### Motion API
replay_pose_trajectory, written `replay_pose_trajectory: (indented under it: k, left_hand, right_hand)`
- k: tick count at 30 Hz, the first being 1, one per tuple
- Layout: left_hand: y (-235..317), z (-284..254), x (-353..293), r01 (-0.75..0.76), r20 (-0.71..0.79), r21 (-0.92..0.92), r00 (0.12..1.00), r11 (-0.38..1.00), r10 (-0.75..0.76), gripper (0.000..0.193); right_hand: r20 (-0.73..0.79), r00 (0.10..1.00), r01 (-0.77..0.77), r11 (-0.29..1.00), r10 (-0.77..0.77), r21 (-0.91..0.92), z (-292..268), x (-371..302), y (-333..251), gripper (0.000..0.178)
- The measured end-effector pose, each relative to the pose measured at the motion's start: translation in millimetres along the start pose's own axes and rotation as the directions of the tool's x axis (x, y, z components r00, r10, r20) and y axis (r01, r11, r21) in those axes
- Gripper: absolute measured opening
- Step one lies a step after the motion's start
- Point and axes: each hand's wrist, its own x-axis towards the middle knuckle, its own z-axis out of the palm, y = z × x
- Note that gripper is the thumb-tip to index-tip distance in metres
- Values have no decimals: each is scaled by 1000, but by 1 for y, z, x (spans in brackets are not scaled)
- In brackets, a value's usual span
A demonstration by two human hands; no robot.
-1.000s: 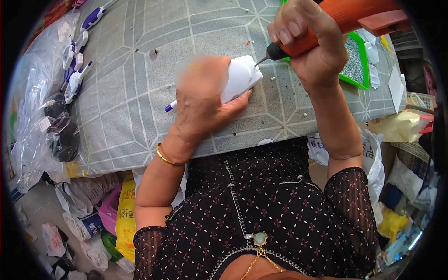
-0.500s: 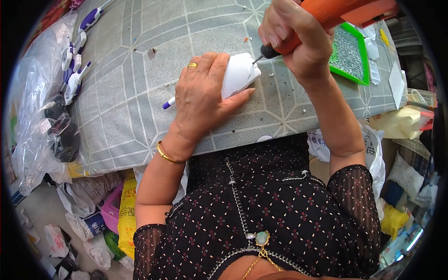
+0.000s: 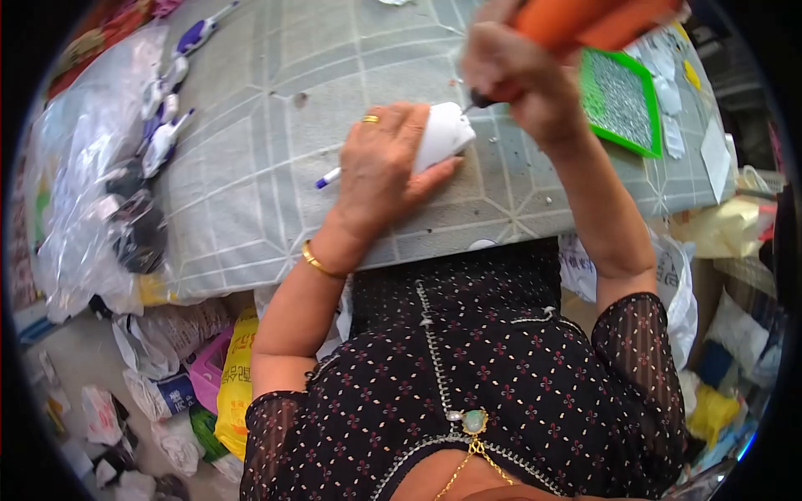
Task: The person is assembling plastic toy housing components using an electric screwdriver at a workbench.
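My left hand [image 3: 384,163] presses a white plastic casing [image 3: 443,138] down on the table, fingers over its top and thumb along its near side. From under the hand, on the left, pokes a thin white stem with a purple tip [image 3: 327,178]. In my right hand [image 3: 522,79] is an orange power screwdriver [image 3: 593,25], its body running off the top of the view. Its thin metal bit points at the casing's right end; blur hides whether it touches. Both the right hand and the tool are smeared by motion.
A green tray [image 3: 622,104] of small silvery screws lies at the right, beside small white pieces [image 3: 673,138]. White-and-purple handled items [image 3: 163,138] line the left side, next to clear plastic bags [image 3: 92,184]. A patterned grey cloth [image 3: 276,217] covers the table. Bags [image 3: 238,380] crowd the floor.
The view has shifted, so the table and left hand appear farther right. The right hand, still around the screwdriver, is more blurred. The left hand keeps its hold on the casing.
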Motion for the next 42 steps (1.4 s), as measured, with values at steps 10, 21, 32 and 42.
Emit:
replay_pose_trajectory:
  k: [10, 21, 32, 42]
  left_hand:
    - [-2, -173, -110, 410, -100, -2, 907, 912, -408, 60]
    - [-9, -64, -373, 809, -35, 88, 586, 582, -809, 62]
    - [-42, -146, -313, 829, 533, -397, 557, 394, -637, 38]
    - [-182, -257, -153, 592, -197, -143, 769, 793, -609, 42]
  right_hand:
    - [73, 596, 300, 138, -800, -944, -52, 36, -14, 45]
    - [646, 710, 703, 233, -281, -672, 181, 212, 191, 53]
    - [760, 512, 674, 361, 401, -644, 381, 377, 305, 84]
    - [771, 96, 754, 460, 630, -469, 286, 272, 166, 73]
